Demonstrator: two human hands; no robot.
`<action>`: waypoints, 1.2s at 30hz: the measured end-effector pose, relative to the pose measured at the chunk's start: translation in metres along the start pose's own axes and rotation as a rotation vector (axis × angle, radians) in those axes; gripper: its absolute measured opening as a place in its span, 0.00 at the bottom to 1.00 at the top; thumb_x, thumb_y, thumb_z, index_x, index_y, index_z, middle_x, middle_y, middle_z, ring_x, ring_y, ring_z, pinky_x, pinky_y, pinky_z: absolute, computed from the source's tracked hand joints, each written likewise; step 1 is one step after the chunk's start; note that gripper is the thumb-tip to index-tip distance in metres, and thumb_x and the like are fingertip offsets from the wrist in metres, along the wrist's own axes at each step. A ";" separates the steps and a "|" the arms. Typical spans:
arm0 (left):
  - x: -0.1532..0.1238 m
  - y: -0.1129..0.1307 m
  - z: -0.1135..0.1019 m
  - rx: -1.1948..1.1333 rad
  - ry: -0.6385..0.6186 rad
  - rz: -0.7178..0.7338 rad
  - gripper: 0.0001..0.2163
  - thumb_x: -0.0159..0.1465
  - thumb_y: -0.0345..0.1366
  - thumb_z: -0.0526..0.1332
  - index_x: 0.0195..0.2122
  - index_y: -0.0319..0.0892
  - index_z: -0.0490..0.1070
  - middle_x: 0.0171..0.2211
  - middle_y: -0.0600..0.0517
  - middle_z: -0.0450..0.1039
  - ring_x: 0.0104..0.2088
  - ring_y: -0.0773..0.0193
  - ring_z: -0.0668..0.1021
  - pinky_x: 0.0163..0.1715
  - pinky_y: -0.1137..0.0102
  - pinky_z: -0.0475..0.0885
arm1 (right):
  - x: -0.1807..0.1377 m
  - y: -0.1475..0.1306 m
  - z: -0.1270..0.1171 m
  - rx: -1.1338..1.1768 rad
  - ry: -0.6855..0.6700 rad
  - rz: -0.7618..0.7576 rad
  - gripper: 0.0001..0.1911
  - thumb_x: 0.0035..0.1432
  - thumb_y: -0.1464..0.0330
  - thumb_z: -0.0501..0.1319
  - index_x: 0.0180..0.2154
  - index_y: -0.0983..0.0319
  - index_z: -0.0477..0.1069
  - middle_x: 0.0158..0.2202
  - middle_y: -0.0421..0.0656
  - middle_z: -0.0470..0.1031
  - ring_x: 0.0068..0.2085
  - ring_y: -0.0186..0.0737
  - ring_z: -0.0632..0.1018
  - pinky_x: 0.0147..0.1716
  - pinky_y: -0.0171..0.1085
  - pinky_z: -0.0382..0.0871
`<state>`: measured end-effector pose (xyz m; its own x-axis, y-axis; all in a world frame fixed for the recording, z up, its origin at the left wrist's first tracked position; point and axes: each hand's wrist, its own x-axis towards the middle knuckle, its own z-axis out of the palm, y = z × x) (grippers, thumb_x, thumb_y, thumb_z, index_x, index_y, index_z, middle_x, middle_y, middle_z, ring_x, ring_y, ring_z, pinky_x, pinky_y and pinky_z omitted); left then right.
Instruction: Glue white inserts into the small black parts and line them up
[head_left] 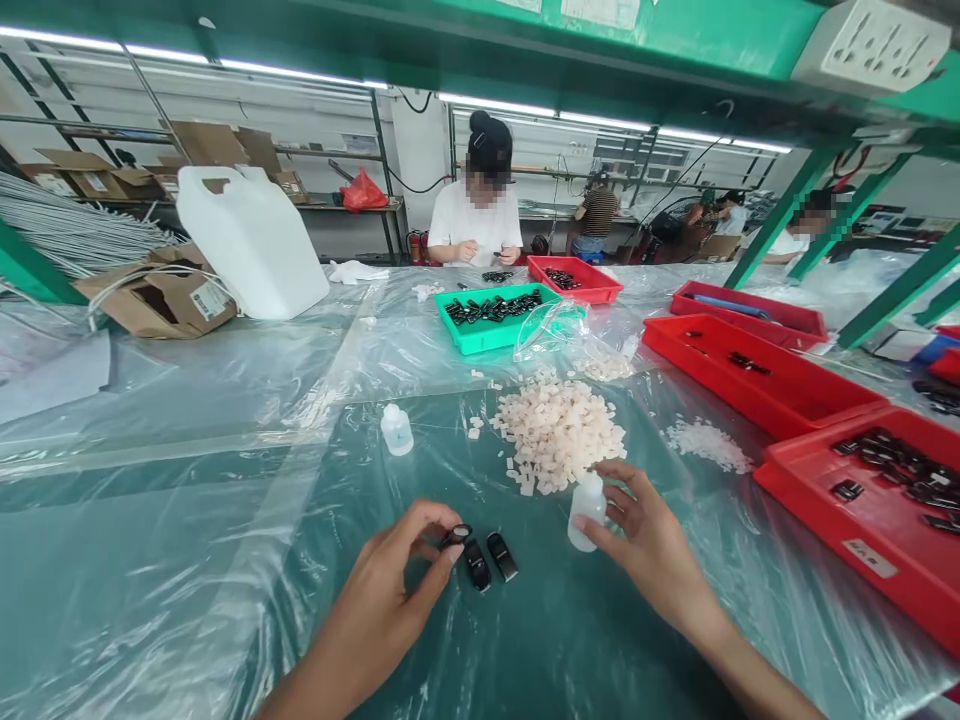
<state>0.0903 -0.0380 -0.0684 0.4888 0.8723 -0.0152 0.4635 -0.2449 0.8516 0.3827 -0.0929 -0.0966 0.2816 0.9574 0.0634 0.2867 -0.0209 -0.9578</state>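
Observation:
Between thumb and fingers, my left hand [394, 575] pinches a small black part with a pale face [459, 536]. Two glossy black parts [478, 566] lie on the green mat just right of those fingertips. My right hand [649, 540] has its thumb and fingers around a small translucent white bottle [587, 515], which stands nearly upright. Behind the bottle is a heap of small pale pink-white pieces [562, 430]. Another small white bottle [397, 430] stands apart, farther back on the left.
Red trays [847, 530] with black parts line the right side, near a small pile of clear bits [709, 445]. A green tray [487, 345] of black parts is at the back. A white jug [255, 245] stands back left. A co-worker [480, 215] sits opposite. Plastic sheeting covers the table.

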 end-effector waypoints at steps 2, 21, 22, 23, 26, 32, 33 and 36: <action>-0.003 0.002 0.005 -0.041 -0.022 -0.013 0.08 0.74 0.48 0.54 0.45 0.53 0.66 0.41 0.52 0.75 0.38 0.57 0.79 0.25 0.71 0.61 | -0.013 -0.005 -0.008 0.070 -0.071 -0.002 0.26 0.57 0.52 0.72 0.50 0.57 0.69 0.53 0.51 0.71 0.50 0.51 0.80 0.42 0.43 0.79; -0.007 0.022 0.034 -0.509 0.400 -0.091 0.14 0.69 0.52 0.63 0.51 0.53 0.78 0.36 0.52 0.77 0.36 0.60 0.79 0.36 0.70 0.74 | 0.030 -0.058 0.017 0.136 -0.604 -0.114 0.14 0.63 0.64 0.71 0.50 0.49 0.75 0.49 0.37 0.78 0.47 0.37 0.80 0.44 0.32 0.75; -0.007 0.020 0.033 -0.503 0.394 -0.070 0.12 0.69 0.50 0.64 0.48 0.54 0.80 0.38 0.52 0.78 0.37 0.60 0.79 0.37 0.71 0.75 | 0.027 -0.055 0.017 0.065 -0.566 -0.169 0.14 0.63 0.63 0.70 0.50 0.47 0.75 0.51 0.37 0.78 0.48 0.38 0.80 0.45 0.33 0.77; -0.007 0.019 0.032 -0.485 0.385 -0.040 0.09 0.69 0.48 0.65 0.45 0.54 0.81 0.38 0.52 0.79 0.38 0.60 0.80 0.38 0.71 0.75 | 0.024 -0.052 0.016 -0.007 -0.522 -0.242 0.15 0.63 0.62 0.70 0.51 0.45 0.75 0.52 0.36 0.79 0.50 0.39 0.81 0.47 0.34 0.78; -0.004 0.015 0.027 -0.406 0.364 0.061 0.05 0.70 0.42 0.66 0.43 0.55 0.82 0.39 0.53 0.81 0.41 0.59 0.81 0.39 0.71 0.75 | 0.020 -0.046 0.017 -0.207 -0.396 -0.454 0.20 0.62 0.60 0.71 0.54 0.39 0.74 0.53 0.34 0.80 0.55 0.43 0.81 0.50 0.36 0.80; -0.003 0.009 0.028 -0.348 0.355 0.138 0.09 0.71 0.35 0.65 0.45 0.61 0.81 0.42 0.54 0.81 0.43 0.57 0.83 0.36 0.69 0.77 | 0.017 -0.039 0.016 -0.388 -0.324 -0.609 0.24 0.64 0.62 0.68 0.59 0.41 0.68 0.52 0.35 0.80 0.51 0.40 0.83 0.46 0.32 0.82; -0.004 0.009 0.028 -0.338 0.357 0.131 0.10 0.71 0.35 0.65 0.46 0.62 0.81 0.42 0.54 0.81 0.42 0.57 0.83 0.35 0.70 0.77 | 0.016 -0.040 0.016 -0.389 -0.334 -0.609 0.23 0.65 0.63 0.67 0.59 0.42 0.67 0.51 0.35 0.80 0.50 0.39 0.83 0.44 0.30 0.82; -0.006 0.008 0.026 -0.303 0.347 0.130 0.11 0.71 0.35 0.66 0.47 0.63 0.81 0.42 0.55 0.81 0.42 0.56 0.84 0.35 0.69 0.77 | 0.013 -0.042 0.013 -0.382 -0.339 -0.625 0.20 0.65 0.63 0.67 0.56 0.45 0.68 0.49 0.37 0.80 0.48 0.39 0.83 0.43 0.30 0.82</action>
<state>0.1108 -0.0562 -0.0754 0.2293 0.9449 0.2335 0.1529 -0.2718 0.9501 0.3625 -0.0759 -0.0596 -0.3102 0.8585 0.4084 0.6097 0.5092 -0.6074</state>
